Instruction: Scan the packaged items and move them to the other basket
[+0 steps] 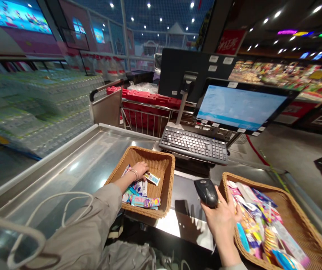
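Note:
My left hand (140, 170), with a bracelet at the wrist, reaches into a wicker basket (168, 187) on the metal counter. Its fingers are closed on the end of a slim packet (153, 178) with a white and blue label. Several colourful packets (145, 202) lie below that hand on the basket's floor. A black barcode scanner (206, 192) is gripped in my right hand (224, 215), held above the counter between the two baskets. Close to its right stands a second wicker basket (298, 202), holding many wrapped snack packets (258, 221).
A keyboard (194, 144) and a lit monitor (239, 107) stand behind the baskets, beside a dark screen's back (189, 75). A pale cable (62, 195) loops over the steel counter (79, 165) at left. Beyond are a shopping cart (146, 116) and stacked bottle packs (37, 108).

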`<action>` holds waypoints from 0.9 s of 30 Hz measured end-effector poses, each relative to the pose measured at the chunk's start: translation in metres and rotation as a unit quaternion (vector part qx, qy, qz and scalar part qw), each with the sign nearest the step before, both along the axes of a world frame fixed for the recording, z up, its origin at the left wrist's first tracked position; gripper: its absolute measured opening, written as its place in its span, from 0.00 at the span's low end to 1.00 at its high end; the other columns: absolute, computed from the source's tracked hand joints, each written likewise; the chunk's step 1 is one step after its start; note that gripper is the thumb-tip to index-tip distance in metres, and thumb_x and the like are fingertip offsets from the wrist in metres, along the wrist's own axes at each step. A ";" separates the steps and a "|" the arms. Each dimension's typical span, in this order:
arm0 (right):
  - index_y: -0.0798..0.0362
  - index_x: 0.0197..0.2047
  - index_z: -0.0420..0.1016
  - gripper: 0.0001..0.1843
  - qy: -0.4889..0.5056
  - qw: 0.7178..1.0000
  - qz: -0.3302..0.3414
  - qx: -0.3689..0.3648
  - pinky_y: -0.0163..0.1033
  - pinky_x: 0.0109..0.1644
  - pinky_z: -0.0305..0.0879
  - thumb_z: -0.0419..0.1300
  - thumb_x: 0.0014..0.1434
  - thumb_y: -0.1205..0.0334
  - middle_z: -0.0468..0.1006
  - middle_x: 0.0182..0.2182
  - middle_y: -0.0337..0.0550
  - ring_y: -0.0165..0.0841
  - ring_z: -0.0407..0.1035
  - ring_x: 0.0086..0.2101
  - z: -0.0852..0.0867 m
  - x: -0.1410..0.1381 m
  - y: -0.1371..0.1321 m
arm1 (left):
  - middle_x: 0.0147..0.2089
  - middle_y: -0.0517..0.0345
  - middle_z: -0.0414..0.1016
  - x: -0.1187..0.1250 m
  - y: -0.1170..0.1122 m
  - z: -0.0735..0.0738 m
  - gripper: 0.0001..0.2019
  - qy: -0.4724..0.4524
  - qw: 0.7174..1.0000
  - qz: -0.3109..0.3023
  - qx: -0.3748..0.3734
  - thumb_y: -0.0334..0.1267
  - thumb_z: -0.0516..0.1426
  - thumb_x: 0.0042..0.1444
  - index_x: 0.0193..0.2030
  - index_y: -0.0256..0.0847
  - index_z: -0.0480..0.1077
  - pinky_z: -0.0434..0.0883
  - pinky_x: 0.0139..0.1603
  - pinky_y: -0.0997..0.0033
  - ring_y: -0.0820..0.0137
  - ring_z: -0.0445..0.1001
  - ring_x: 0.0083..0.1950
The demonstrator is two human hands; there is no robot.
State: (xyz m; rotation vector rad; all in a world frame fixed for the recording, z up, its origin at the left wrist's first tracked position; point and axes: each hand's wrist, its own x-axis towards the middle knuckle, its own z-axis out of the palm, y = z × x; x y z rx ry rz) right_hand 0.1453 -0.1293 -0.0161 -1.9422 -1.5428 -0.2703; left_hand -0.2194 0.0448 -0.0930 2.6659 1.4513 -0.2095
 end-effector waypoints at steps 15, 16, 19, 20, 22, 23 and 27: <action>0.47 0.40 0.80 0.15 -0.048 0.994 0.096 0.001 0.63 0.63 0.41 0.56 0.52 0.55 0.76 0.55 0.43 0.49 0.49 0.66 0.018 -0.020 0.017 | 0.62 0.52 0.72 0.029 -0.056 0.085 0.19 -0.142 0.957 0.164 0.191 0.46 0.65 0.52 0.51 0.48 0.75 0.55 0.67 0.41 0.53 0.63 0.63; 0.47 0.40 0.80 0.15 -0.053 0.994 0.101 0.000 0.63 0.63 0.40 0.56 0.52 0.56 0.76 0.55 0.43 0.49 0.49 0.66 0.019 -0.021 0.018 | 0.63 0.52 0.71 0.032 -0.060 0.086 0.19 -0.150 0.953 0.171 0.202 0.46 0.65 0.53 0.51 0.48 0.75 0.54 0.68 0.39 0.52 0.63 0.65; 0.46 0.40 0.80 0.15 -0.061 0.991 0.117 -0.012 0.63 0.63 0.40 0.57 0.51 0.56 0.74 0.57 0.42 0.49 0.48 0.66 0.023 -0.025 0.018 | 0.65 0.52 0.69 0.041 -0.069 0.091 0.18 -0.171 0.940 0.176 0.236 0.45 0.64 0.54 0.52 0.47 0.74 0.52 0.69 0.35 0.52 0.60 0.68; 0.46 0.40 0.80 0.14 -0.061 0.991 0.120 -0.020 0.63 0.63 0.40 0.57 0.51 0.57 0.74 0.58 0.42 0.49 0.47 0.67 0.025 -0.026 0.018 | 0.65 0.52 0.69 0.046 -0.072 0.092 0.18 -0.179 0.936 0.174 0.246 0.44 0.63 0.55 0.53 0.47 0.74 0.51 0.69 0.35 0.52 0.60 0.68; 0.45 0.41 0.80 0.15 -0.061 0.989 0.130 -0.031 0.63 0.63 0.39 0.57 0.51 0.58 0.73 0.59 0.41 0.49 0.46 0.67 0.029 -0.029 0.019 | 0.65 0.52 0.69 0.056 -0.077 0.094 0.18 -0.192 0.929 0.170 0.266 0.44 0.63 0.56 0.53 0.47 0.74 0.50 0.70 0.35 0.52 0.59 0.69; 0.45 0.41 0.80 0.15 -0.059 0.989 0.132 -0.035 0.63 0.63 0.38 0.58 0.50 0.59 0.73 0.59 0.41 0.49 0.45 0.67 0.031 -0.030 0.019 | 0.65 0.52 0.69 0.062 -0.079 0.095 0.18 -0.197 0.926 0.166 0.275 0.44 0.63 0.56 0.53 0.47 0.74 0.50 0.70 0.35 0.52 0.59 0.69; 0.44 0.38 0.80 0.12 -0.048 0.987 0.151 -0.039 0.65 0.63 0.37 0.60 0.49 0.59 0.73 0.59 0.40 0.51 0.46 0.67 0.038 -0.034 0.019 | 0.66 0.52 0.68 0.086 -0.085 0.093 0.18 -0.215 0.916 0.161 0.297 0.45 0.62 0.56 0.53 0.48 0.74 0.45 0.71 0.33 0.51 0.56 0.71</action>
